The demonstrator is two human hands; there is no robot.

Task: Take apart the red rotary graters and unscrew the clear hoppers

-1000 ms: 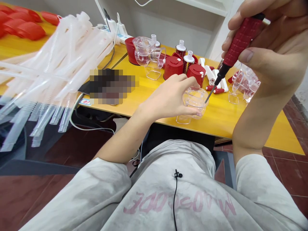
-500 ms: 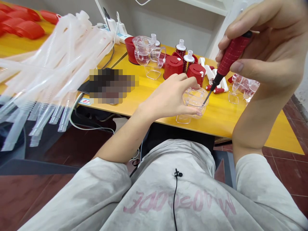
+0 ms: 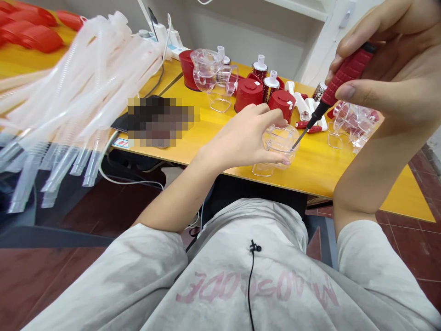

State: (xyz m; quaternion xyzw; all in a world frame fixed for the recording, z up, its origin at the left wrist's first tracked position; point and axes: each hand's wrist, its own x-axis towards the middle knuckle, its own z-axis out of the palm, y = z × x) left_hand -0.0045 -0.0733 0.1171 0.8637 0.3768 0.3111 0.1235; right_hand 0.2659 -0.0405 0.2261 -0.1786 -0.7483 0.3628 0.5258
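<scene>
My left hand [image 3: 251,137] is closed around a clear plastic housing [image 3: 280,140] near the table's front edge, thumb on the near side and fingers over the far side. Raised at the right, my right hand [image 3: 389,69] grips the red handle of a screwdriver [image 3: 347,73]. The dark shaft slants down to the left, and its tip is at the right part of the clear housing. Whether a screw sits under the tip is too small to tell. Just behind the housing stand red round caps [image 3: 282,105].
Clear pale tubes [image 3: 79,96] are heaped on the left, with red parts [image 3: 37,37] beyond. A dark phone-like object [image 3: 120,120] lies left of my hand. Another clear housing [image 3: 212,76], white-topped cylinders [image 3: 271,82] and white handles [image 3: 303,108] stand behind; more clear parts [image 3: 354,119] lie right.
My right hand and the screwdriver handle have shifted slightly right and tilted lower, while the tip stays at the housing. My left hand keeps its hold, nearly unmoved.
</scene>
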